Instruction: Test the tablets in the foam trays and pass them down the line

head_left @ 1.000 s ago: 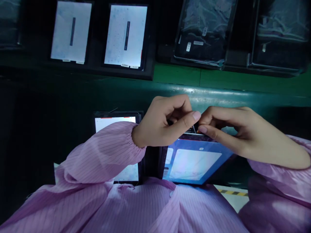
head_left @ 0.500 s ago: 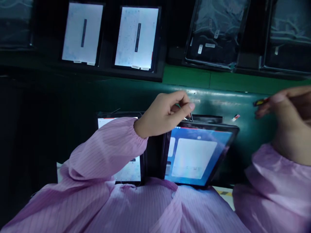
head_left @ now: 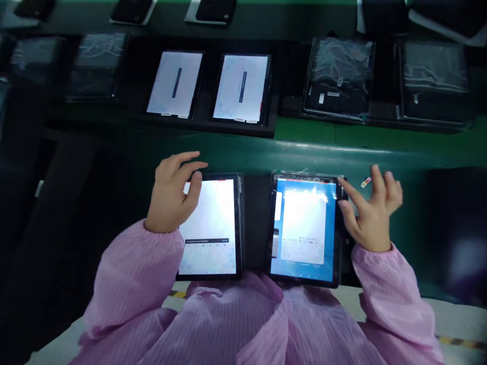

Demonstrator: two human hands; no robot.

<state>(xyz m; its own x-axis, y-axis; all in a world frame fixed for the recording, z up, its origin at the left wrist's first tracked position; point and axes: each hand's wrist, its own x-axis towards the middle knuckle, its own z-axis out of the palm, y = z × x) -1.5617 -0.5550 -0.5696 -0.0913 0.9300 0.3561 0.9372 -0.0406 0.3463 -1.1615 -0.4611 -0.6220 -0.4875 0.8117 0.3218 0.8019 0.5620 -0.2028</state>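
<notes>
Two lit tablets lie side by side in front of me. Over the upper left corner of the left tablet (head_left: 211, 218) hovers my left hand (head_left: 173, 192), fingers apart and holding nothing. The right tablet (head_left: 304, 228) shows a blue screen with a white panel and lies flat. At its right edge is my right hand (head_left: 369, 208), fingers spread, thumb and index finger by the upper right corner; whether they touch it I cannot tell. A small white, red and yellow piece (head_left: 366, 182) rests on the green mat just beyond that hand.
A black tray beyond the mat holds two lit tablets (head_left: 175, 83) (head_left: 241, 86). Film-covered dark tablets (head_left: 337, 81) (head_left: 433, 83) stand to their right, others (head_left: 99, 66) to the left. Dark devices on white sheets (head_left: 211, 11) line the far edge.
The right tablet, tilted up before, now lies flat. My left hand has moved left off it and opened. My right hand came back from the far right without the small dark piece. The view has shifted.
</notes>
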